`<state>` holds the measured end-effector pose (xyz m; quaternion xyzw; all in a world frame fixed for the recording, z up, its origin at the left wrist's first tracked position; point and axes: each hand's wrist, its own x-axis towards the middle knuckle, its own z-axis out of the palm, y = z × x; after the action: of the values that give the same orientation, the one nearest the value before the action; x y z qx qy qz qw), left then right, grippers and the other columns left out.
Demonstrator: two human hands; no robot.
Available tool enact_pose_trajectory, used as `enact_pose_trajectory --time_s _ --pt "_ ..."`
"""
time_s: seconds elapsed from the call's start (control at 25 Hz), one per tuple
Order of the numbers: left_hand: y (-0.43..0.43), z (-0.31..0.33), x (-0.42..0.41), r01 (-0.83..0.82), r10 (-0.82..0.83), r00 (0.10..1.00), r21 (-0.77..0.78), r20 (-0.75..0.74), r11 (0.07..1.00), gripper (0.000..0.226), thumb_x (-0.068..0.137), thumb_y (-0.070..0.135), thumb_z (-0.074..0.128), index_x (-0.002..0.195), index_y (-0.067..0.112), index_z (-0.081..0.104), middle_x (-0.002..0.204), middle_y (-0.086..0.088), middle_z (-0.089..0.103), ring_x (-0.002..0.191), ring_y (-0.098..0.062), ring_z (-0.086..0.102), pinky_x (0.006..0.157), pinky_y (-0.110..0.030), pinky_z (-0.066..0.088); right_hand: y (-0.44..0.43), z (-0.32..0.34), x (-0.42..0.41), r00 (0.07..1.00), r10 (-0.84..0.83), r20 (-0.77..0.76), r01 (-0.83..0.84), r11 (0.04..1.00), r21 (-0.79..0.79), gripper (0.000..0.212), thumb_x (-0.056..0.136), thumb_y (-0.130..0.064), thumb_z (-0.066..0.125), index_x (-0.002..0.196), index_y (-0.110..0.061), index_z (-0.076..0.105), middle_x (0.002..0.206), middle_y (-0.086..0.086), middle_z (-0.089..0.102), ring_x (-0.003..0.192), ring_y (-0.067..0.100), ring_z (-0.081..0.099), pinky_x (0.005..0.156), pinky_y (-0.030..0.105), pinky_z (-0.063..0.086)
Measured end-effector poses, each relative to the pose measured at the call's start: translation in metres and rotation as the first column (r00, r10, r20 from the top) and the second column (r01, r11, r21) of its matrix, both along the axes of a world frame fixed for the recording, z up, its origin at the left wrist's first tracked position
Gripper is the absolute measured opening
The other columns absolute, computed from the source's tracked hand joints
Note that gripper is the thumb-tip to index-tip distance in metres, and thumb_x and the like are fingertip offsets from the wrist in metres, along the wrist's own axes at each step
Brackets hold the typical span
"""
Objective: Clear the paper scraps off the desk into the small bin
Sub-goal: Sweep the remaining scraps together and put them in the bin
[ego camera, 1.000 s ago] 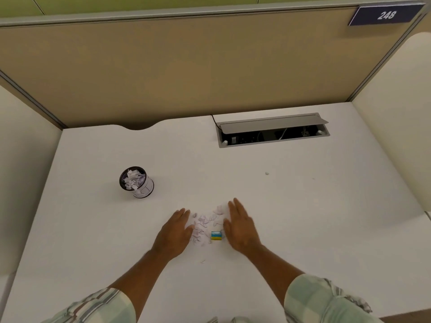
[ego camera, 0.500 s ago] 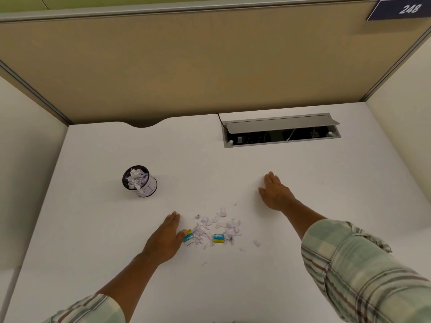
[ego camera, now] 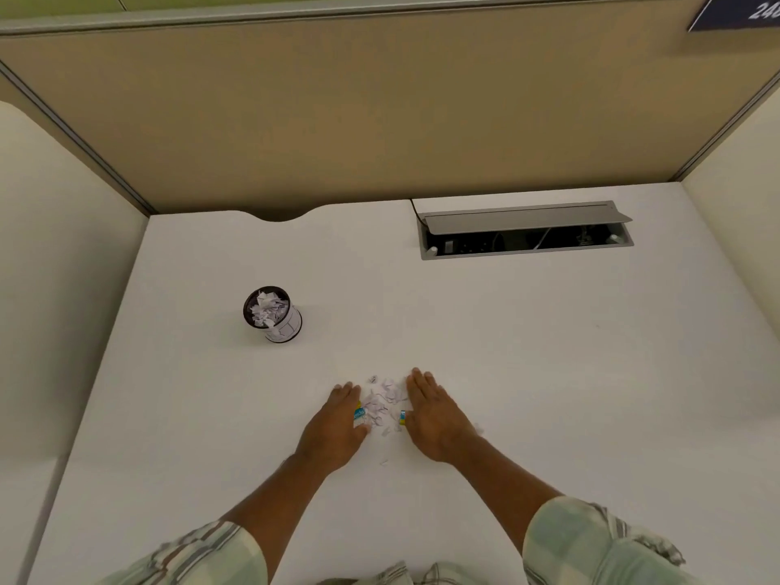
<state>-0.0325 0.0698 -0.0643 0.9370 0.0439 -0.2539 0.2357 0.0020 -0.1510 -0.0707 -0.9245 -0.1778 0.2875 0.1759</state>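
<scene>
A small heap of white paper scraps [ego camera: 383, 402] lies on the white desk [ego camera: 548, 373], squeezed between my two hands. My left hand [ego camera: 337, 428] rests flat against the heap's left side, fingers together, touching a blue and yellow scrap [ego camera: 359, 414]. My right hand [ego camera: 434, 420] lies flat on the heap's right side, beside another blue and yellow scrap [ego camera: 402, 416]. Neither hand holds anything. The small round dark mesh bin [ego camera: 273, 315] stands to the upper left, heaped with crumpled white scraps. One stray scrap [ego camera: 384, 461] lies just below the heap.
An open grey cable hatch [ego camera: 525, 230] is sunk into the desk at the back right. Tan partition panels [ego camera: 337, 120] wall in the back and both sides. A dark sign [ego camera: 743, 12] hangs at the top right.
My right hand swept back from the far right of the desk to the heap, pushing loose scraps inward. The spread-out scraps are now bunched tighter between both hands.
</scene>
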Motion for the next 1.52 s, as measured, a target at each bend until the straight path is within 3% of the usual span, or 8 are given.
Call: enact_pose_trajectory --time_s 0.12,0.24,0.4,0.76,0.92,1.16,1.28,1.52 --pt "0.002 0.005 0.005 0.065 -0.067 0.997 0.038 0.042 0.997 0.085 0.091 0.041 0.069 0.159 0.021 0.023 0.165 0.000 0.028 0.152 -0.019 0.026 0.120 -0.033 0.031 -0.017 0.015 0.015 0.995 -0.102 0.018 0.100 0.991 0.094 0.081 0.098 -0.040 0.057 0.161 -0.012 0.014 0.169 0.007 0.014 0.155 0.024 0.017 0.124 0.034 0.022" --pt "-0.002 0.012 0.019 0.186 -0.195 0.978 0.116 0.073 0.976 0.096 0.083 0.041 0.077 0.159 0.021 0.022 0.156 -0.001 0.035 0.138 -0.022 0.039 0.111 -0.033 0.042 -0.033 0.022 0.027 0.990 -0.135 -0.029 0.133 0.990 -0.037 0.102 0.079 -0.042 0.082 0.159 -0.024 0.020 0.155 0.006 0.027 0.139 0.026 0.039 0.109 0.039 0.047" --pt "-0.014 0.012 0.033 0.314 -0.327 0.945 0.227 0.019 0.922 0.105 0.080 0.039 0.081 0.159 0.016 0.016 0.148 -0.008 0.039 0.131 -0.026 0.044 0.107 -0.035 0.045 -0.022 0.016 0.021 0.994 -0.005 -0.112 -0.012 0.989 -0.147 0.112 0.073 -0.031 0.089 0.159 -0.025 0.017 0.143 0.011 0.029 0.123 0.030 0.052 0.102 0.042 0.053" --pt "-0.019 -0.001 0.050 0.227 -0.237 0.970 0.132 0.063 0.965 0.033 0.094 0.025 0.066 0.122 0.009 0.060 0.121 -0.011 0.056 0.113 -0.026 0.056 0.091 -0.032 0.048 0.017 0.017 0.053 0.988 -0.107 -0.113 0.107 0.994 -0.005 0.056 0.094 -0.024 0.070 0.140 -0.012 0.041 0.129 0.012 0.050 0.117 0.029 0.060 0.097 0.039 0.054" --pt "-0.024 -0.003 0.054 0.092 -0.092 0.995 0.025 0.024 0.995 0.027 0.098 0.021 0.062 0.115 -0.001 0.061 0.116 -0.018 0.065 0.107 -0.031 0.063 0.093 -0.036 0.050 0.032 0.017 0.063 0.995 -0.043 -0.093 0.043 0.999 -0.004 0.043 0.099 -0.033 0.059 0.135 -0.013 0.050 0.108 -0.001 0.047 0.103 0.020 0.061 0.083 0.025 0.048" --pt "-0.028 -0.004 0.059 0.049 -0.049 0.998 0.001 -0.037 0.999 0.023 0.099 0.020 0.060 0.112 0.002 0.067 0.116 -0.015 0.068 0.110 -0.027 0.064 0.089 -0.023 0.042 0.048 0.017 0.059 0.997 0.059 -0.038 -0.062 0.995 -0.080 0.017 0.096 -0.013 0.055 0.111 -0.009 0.062 0.105 0.010 0.056 0.092 0.033 0.062 0.074 0.038 0.052" --pt "-0.035 -0.001 0.056 0.067 -0.065 0.998 0.077 -0.026 0.995 0.017 0.100 0.019 0.057 0.103 0.008 0.070 0.108 -0.011 0.072 0.105 -0.027 0.067 0.096 -0.033 0.046 0.053 0.018 0.058 0.996 -0.007 -0.091 -0.001 0.996 -0.086 0.015 0.093 -0.012 0.063 0.104 -0.003 0.067 0.082 0.001 0.053 0.087 0.023 0.059 0.072 0.028 0.044" --pt "-0.032 0.013 0.056 0.109 -0.129 0.989 0.244 0.068 0.964 0.019 0.097 0.038 0.062 0.108 0.026 0.072 0.105 0.003 0.073 0.101 -0.019 0.066 0.092 -0.030 0.035 0.046 0.030 0.060 0.989 -0.127 -0.082 0.130 0.991 0.037 0.006 0.084 -0.007 0.073 0.087 -0.005 0.077 0.093 0.010 0.075 0.085 0.021 0.068 0.075 0.030 0.055"
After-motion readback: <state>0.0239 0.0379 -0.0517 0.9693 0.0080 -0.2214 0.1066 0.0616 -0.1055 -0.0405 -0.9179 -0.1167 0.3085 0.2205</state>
